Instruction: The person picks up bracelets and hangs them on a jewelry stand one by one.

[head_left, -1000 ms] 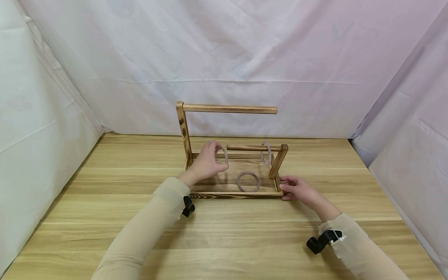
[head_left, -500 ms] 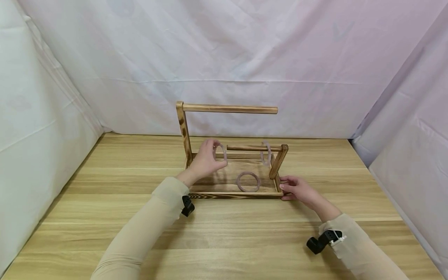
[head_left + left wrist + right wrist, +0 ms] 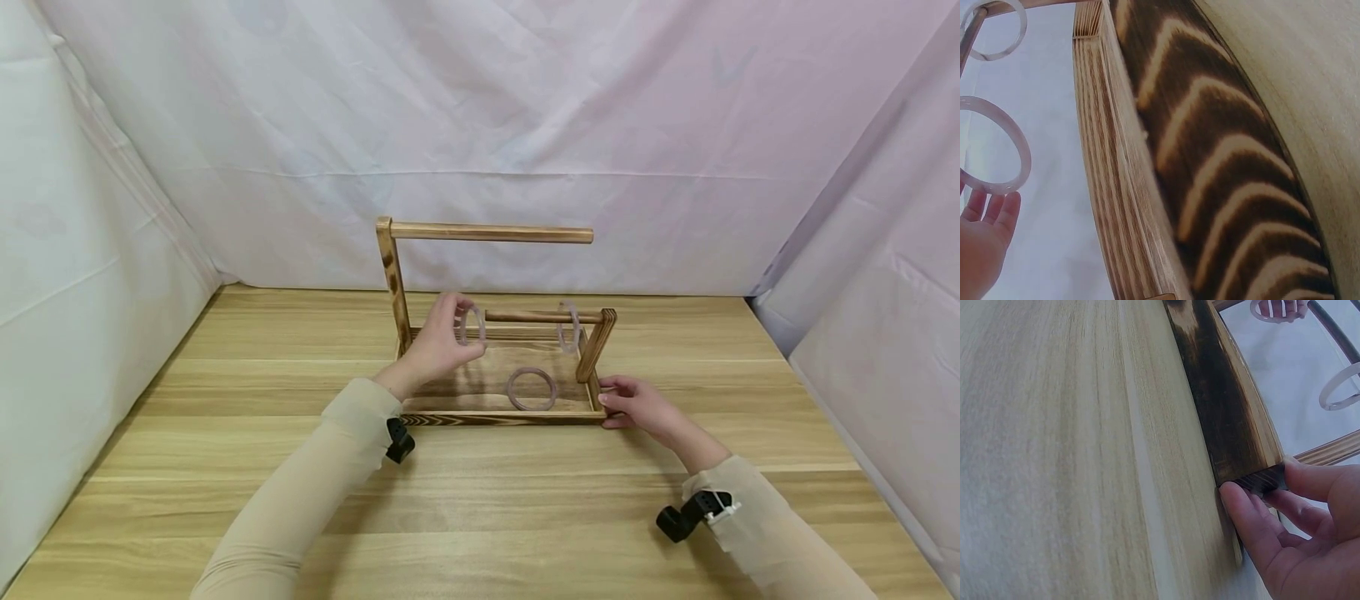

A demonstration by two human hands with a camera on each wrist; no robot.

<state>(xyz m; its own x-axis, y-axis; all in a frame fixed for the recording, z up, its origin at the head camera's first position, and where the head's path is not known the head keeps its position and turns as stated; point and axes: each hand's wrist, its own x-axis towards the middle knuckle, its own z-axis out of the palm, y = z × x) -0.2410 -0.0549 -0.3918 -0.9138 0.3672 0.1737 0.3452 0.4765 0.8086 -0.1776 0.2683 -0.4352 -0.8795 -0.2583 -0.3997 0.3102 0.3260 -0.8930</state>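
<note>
My left hand pinches a pale translucent bangle between thumb and fingers. The bangle stands upright just left of the free end of the lower bar on a wooden bangle stand. A second bangle hangs on that bar near its right post. Flat in the stand's tray lies a third, mauve bangle. My right hand grips the tray's front right corner; the right wrist view shows the thumb at the rim and fingers around the dark end.
Higher up, a longer bar runs right from the tall left post. The stand sits on a wood-grain table. White cloth hangs behind and at both sides.
My left hand has shifted slightly left and up with its bangle, opening a small gap from the lower bar's end. The right hand has stayed at the corner.
</note>
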